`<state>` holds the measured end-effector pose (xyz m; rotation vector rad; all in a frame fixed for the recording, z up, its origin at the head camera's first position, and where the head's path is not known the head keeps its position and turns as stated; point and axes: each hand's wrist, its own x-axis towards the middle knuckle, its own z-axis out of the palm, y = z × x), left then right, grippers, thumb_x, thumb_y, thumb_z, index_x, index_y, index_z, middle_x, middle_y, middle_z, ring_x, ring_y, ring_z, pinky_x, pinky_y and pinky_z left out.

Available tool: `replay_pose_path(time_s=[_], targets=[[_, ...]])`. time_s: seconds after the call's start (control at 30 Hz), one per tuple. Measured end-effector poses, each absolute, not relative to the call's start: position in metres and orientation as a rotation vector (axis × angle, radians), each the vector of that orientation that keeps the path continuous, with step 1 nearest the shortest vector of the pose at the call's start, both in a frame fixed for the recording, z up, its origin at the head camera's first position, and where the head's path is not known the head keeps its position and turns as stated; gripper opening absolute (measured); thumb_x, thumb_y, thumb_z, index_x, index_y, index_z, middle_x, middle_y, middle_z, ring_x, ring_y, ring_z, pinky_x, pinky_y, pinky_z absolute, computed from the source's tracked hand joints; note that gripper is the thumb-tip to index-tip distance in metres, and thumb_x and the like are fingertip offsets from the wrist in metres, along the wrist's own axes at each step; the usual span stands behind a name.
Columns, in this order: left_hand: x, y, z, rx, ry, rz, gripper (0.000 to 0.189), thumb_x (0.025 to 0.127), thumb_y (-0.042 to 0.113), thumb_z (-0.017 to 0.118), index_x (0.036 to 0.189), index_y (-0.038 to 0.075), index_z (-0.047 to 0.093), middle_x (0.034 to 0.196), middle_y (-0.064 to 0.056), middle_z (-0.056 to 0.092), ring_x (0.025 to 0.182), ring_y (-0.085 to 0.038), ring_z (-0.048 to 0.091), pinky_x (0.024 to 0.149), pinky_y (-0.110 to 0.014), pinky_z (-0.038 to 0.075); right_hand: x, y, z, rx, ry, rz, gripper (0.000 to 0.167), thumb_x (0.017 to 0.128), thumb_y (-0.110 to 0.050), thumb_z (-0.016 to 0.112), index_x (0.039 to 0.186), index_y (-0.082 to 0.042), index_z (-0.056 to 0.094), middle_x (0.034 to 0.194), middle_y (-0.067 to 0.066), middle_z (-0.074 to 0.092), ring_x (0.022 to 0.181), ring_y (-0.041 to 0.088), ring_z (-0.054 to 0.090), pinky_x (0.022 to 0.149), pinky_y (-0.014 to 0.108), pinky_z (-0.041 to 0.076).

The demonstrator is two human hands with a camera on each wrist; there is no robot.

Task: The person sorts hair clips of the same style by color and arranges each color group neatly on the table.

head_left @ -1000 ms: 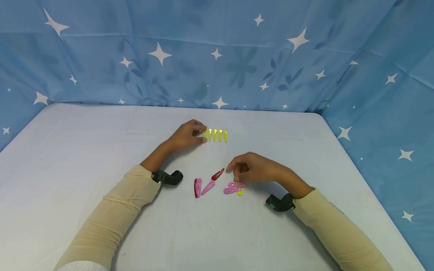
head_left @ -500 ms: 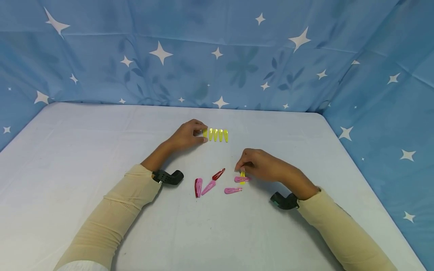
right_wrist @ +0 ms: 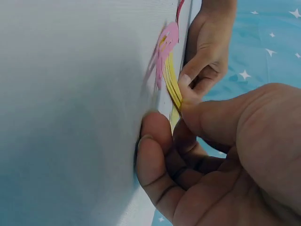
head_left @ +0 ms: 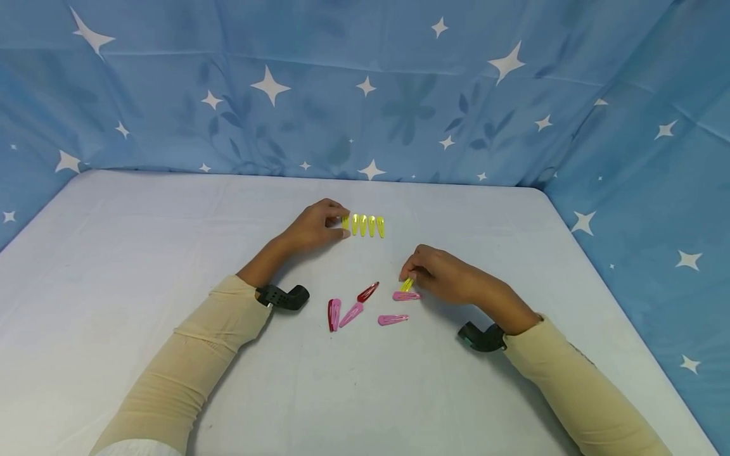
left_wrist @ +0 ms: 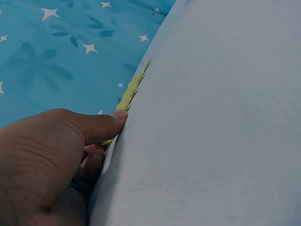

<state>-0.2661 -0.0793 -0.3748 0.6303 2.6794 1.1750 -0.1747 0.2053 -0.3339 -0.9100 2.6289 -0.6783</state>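
Toward the back of the white table, several yellow snap hair clips (head_left: 363,225) stand side by side in a row. My left hand (head_left: 316,226) pinches the leftmost yellow hair clip (head_left: 345,223) between thumb and fingertips, hiding part of it. Lower right, my right hand (head_left: 441,273) pinches another yellow hair clip (right_wrist: 172,84) at one end; its other end overlaps a pink hair clip (head_left: 406,296). In the right wrist view, that pink clip (right_wrist: 169,37) appears around the yellow clip's far end. The left wrist view shows the row edge-on beyond the thumb.
A pink hair clip (head_left: 392,320) lies just in front of the right hand's work. To its left are a slanted red clip (head_left: 367,292) touching a pink clip (head_left: 350,315), and a pink clip (head_left: 336,313) beside a red one (head_left: 329,315). A blue star-patterned curtain (head_left: 365,88) hangs behind.
My right hand has taken hold of the yellow clip from among the pink ones and drawn it back and slightly right, one pink clip moving along. My left hand stays at the row.
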Motion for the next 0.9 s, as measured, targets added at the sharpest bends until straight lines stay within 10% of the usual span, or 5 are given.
replay_pose_path(time_s=[0.6, 0.9], targets=[[-0.2669, -0.0798, -0.3746, 0.641, 2.667, 1.176, 0.051, 0.093, 0.017, 0.068, 0.140, 0.002, 0.054, 0.142, -0.015, 0.047, 0.121, -0.030, 0.054, 0.103, -0.043, 0.046, -0.1721, 0.2041, -0.3320, -0.730, 2.590, -0.597, 0.019, 0.097, 0.005, 0.048, 0.104, -0.004, 0.063, 0.104, 0.007, 0.062, 0.098, 0.020, 0.056, 0.092, 0.039, 0.051], [-0.2680, -0.0803, -0.3755, 0.650, 2.672, 1.172, 0.050, 0.093, 0.017, 0.068, 0.139, 0.002, 0.055, 0.140, -0.015, 0.048, 0.119, -0.031, 0.054, 0.102, -0.043, 0.047, -0.1754, 0.2081, -0.3312, -0.811, 2.625, -0.621, 0.020, 0.093, 0.005, 0.057, 0.101, -0.007, 0.070, 0.095, 0.004, 0.059, 0.088, 0.016, 0.054, 0.078, 0.029, 0.049]])
